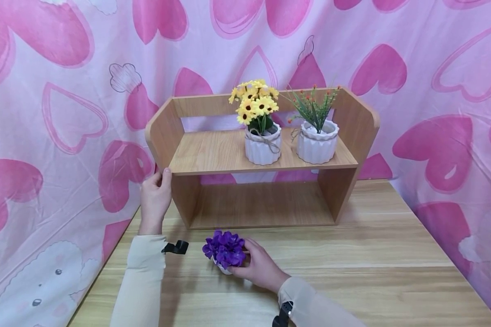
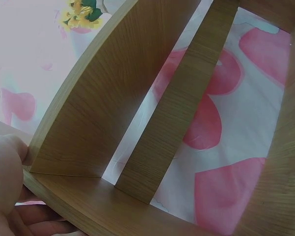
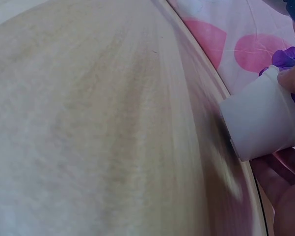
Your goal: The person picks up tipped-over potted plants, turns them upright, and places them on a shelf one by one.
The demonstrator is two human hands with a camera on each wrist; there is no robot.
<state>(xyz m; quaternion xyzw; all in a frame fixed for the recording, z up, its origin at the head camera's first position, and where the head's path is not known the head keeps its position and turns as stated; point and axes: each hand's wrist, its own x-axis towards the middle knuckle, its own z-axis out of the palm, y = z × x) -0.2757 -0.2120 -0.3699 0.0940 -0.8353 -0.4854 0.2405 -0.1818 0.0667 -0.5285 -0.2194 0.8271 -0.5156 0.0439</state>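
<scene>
My left hand (image 1: 154,200) grips the left side panel of the two-tier wooden shelf (image 1: 200,152). In the left wrist view its thumb rests at the panel's front edge and the fingers curl round the outside. In front of the shelf, my right hand (image 1: 262,268) holds a potted purple flower (image 1: 224,250) from the right. The right wrist view shows its smooth white pot (image 3: 262,118) close over the table, with the thumb at the rim and fingers round the far side. Purple petals hide most of the pot in the head view.
On the upper board stand a pot of yellow flowers (image 1: 263,147) and, to its right, a pot of red-tipped green sprigs (image 1: 317,147). The wooden table (image 1: 393,254) extends under everything. A pink heart-patterned cloth (image 1: 237,41) hangs behind and at both sides.
</scene>
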